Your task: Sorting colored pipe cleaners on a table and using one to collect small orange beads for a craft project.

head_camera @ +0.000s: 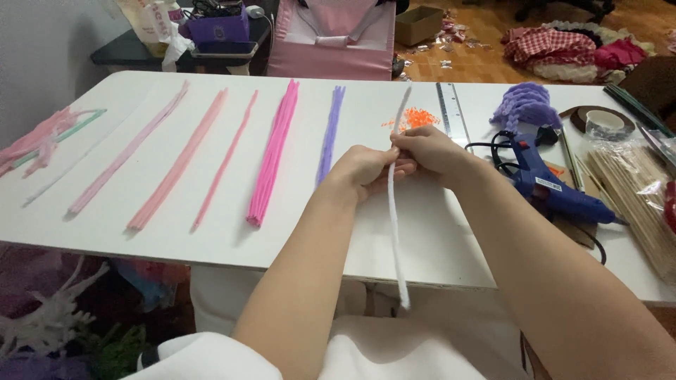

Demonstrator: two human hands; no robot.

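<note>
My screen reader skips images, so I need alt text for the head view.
Both hands, left hand and right hand, pinch a long white pipe cleaner above a white table. Pink and purple pipe cleaner bundles lie in rows to the left; a blue glue gun lies to the right.

Head camera looks steeply down, close, onto the white table [211, 239]

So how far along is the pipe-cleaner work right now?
Done: coloured stems laid out in rows, like the hot pink bundle. In hand: left hand and right hand pinch one white pipe cleaner, still mostly straight. Left: the rows and the glue gun lie untouched.
</note>
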